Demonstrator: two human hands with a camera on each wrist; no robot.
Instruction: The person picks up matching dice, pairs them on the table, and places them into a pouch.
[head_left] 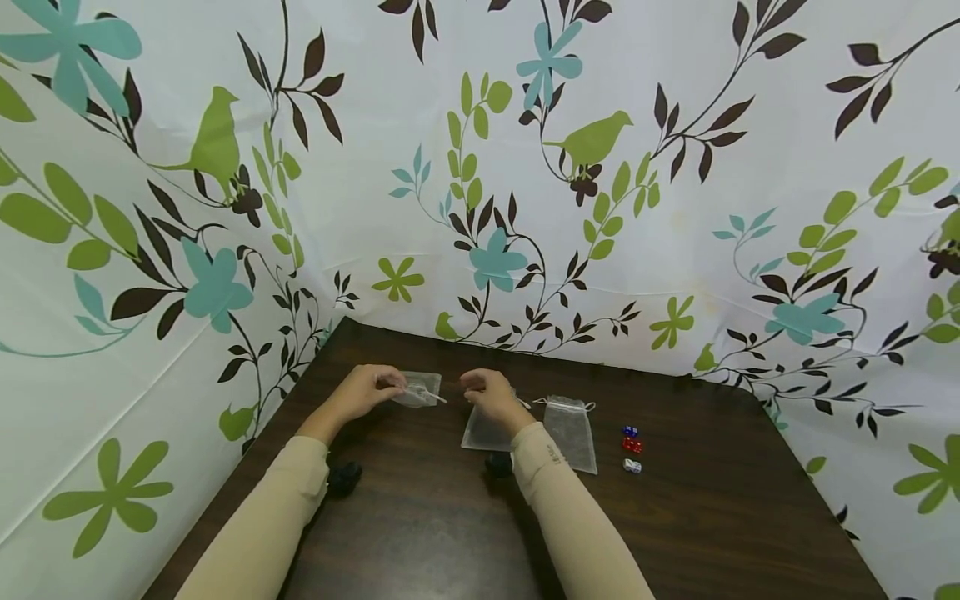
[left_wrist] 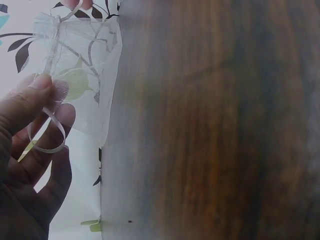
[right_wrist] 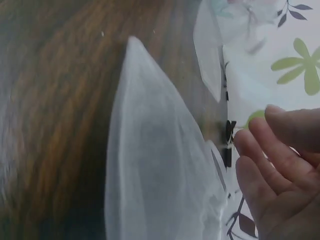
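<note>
A sheer white drawstring pouch hangs from my left hand at the back left of the table. Thumb and forefinger pinch its gathered neck in the left wrist view, a ribbon loop dangling over the fingers. My right hand is over a second sheer pouch, partly hiding it. The right fingers are loosely bent, with nothing seen between them in the right wrist view. To the right lies a third pouch, its drawstring at the top.
Small blue dice, red dice and whitish dice lie in a column right of the pouches. The dark wooden table meets a patterned cloth at its back. Black objects show at both wrists.
</note>
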